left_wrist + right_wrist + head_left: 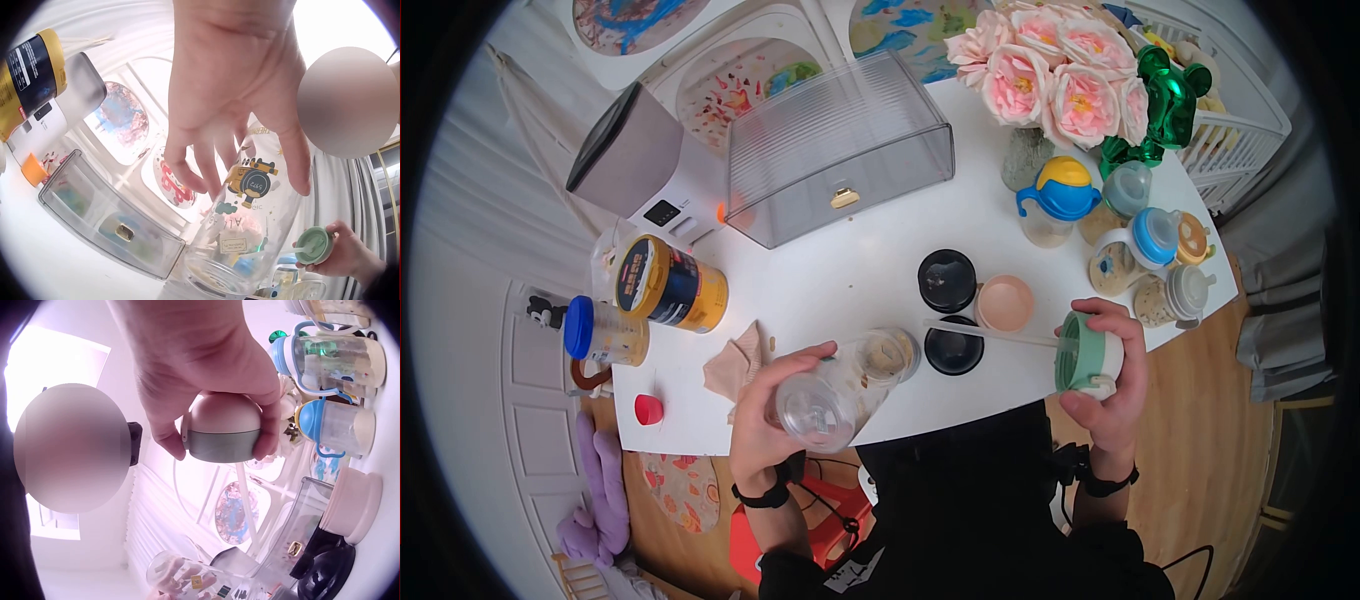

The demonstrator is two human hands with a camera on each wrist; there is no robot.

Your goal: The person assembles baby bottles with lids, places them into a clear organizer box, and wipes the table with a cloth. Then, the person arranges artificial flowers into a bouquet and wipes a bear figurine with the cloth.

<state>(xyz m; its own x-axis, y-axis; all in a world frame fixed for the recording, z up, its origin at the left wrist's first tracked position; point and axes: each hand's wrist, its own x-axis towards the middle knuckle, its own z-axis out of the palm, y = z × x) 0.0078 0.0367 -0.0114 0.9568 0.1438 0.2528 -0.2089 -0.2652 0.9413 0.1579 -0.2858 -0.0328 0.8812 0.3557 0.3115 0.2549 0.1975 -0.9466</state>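
Observation:
My left hand point(762, 420) grips a clear bottle point(850, 385), which lies tilted above the table's front edge, its open mouth facing left and toward me. Printed figures show on the bottle point(250, 206) in the left wrist view, with the left hand point(237, 81) round it. At the right, my right hand point(1122, 385) holds a green and white lid point(1085, 355) by its sides. From the green inside of that lid a pale straw point(1000, 336) points left. The right wrist view shows thumb and fingers of the right hand point(200, 375) pinching the lid point(225, 428).
Two black round pieces point(947, 280) and a pink one point(1006, 303) lie mid-table. Several cups point(1120, 260) and a flower vase point(1026, 158) stand at the right. A clear box point(840, 150) is behind; a yellow tub point(685, 290), cloth point(735, 368) and red cap point(649, 409) are left.

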